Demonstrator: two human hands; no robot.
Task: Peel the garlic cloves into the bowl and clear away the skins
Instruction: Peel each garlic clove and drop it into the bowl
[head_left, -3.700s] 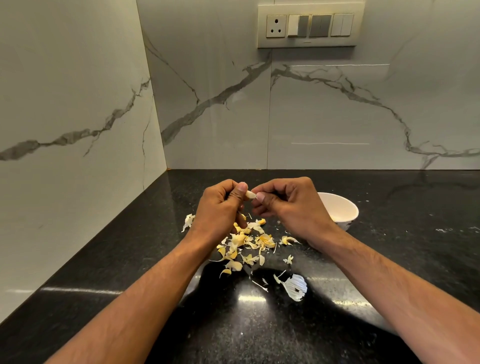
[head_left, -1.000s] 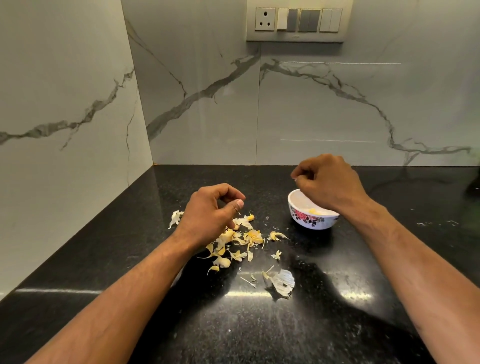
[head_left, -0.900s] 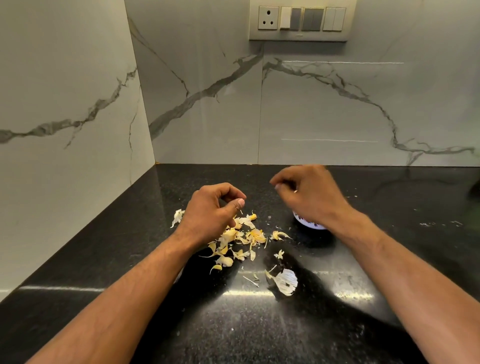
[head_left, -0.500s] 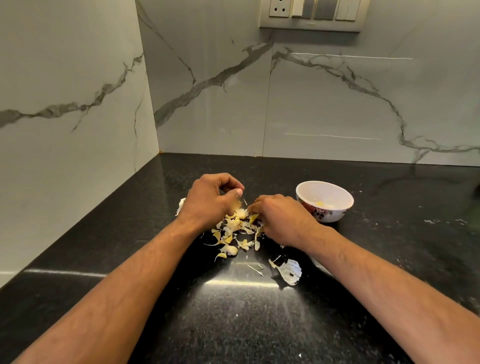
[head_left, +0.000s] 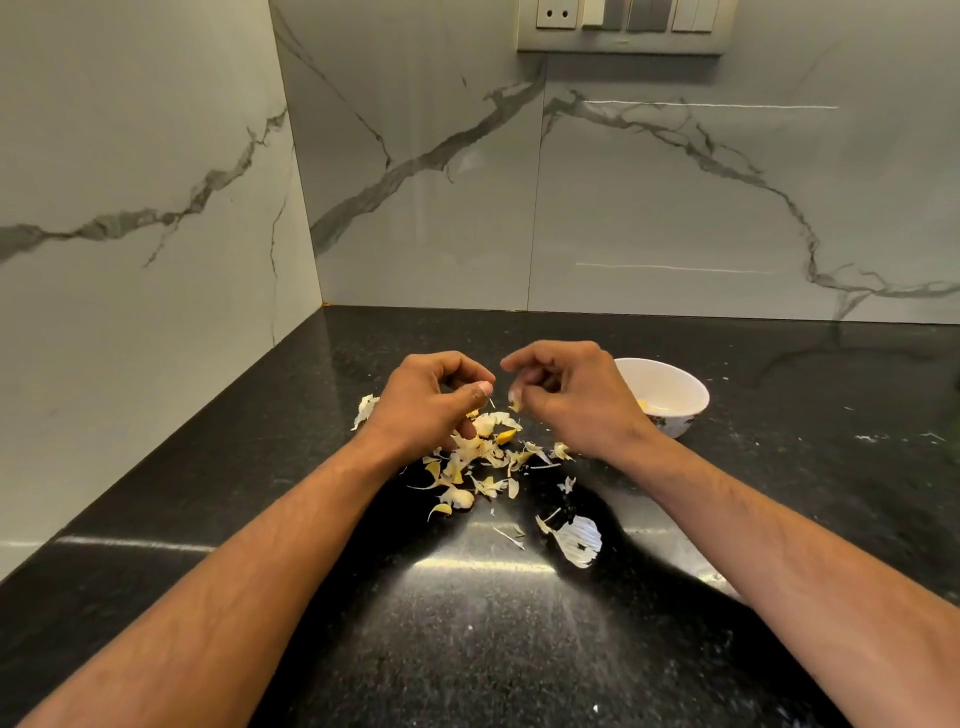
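Garlic skins (head_left: 483, 457) lie scattered in a loose pale and yellowish heap on the black speckled desk (head_left: 467, 649), mostly under and just in front of the two hands. One larger white papery piece (head_left: 576, 538) lies apart from the heap, nearer the camera and to the right, with a few thin slivers beside it, and another whitish scrap (head_left: 364, 410) sits at the heap's left edge, partly hidden by the left wrist. The left hand (head_left: 431, 400) is held just above the heap with its fingers (head_left: 470, 371) curled inward and the thumb pressed toward them; a thin sliver shows at the thumb tip, but whether anything more is gripped inside the curl cannot be told. The right hand (head_left: 566, 395) is level with it and close, the two not touching, its fingers also curled, and a small pale bit of garlic (head_left: 514, 400) is pinched at its fingertips. Whether that bit is a clove or only skin cannot be made out. Just behind and to the right of the right hand stands a white bowl (head_left: 680, 389) with a flower pattern low on its outer wall, upright on the desk, partly covered by the hand; something small and yellowish (head_left: 644, 404) lies inside it. Grey-veined marble wall panels (head_left: 675, 208) rise behind the desk and along its left side, with a switch plate (head_left: 623, 26) at the top.
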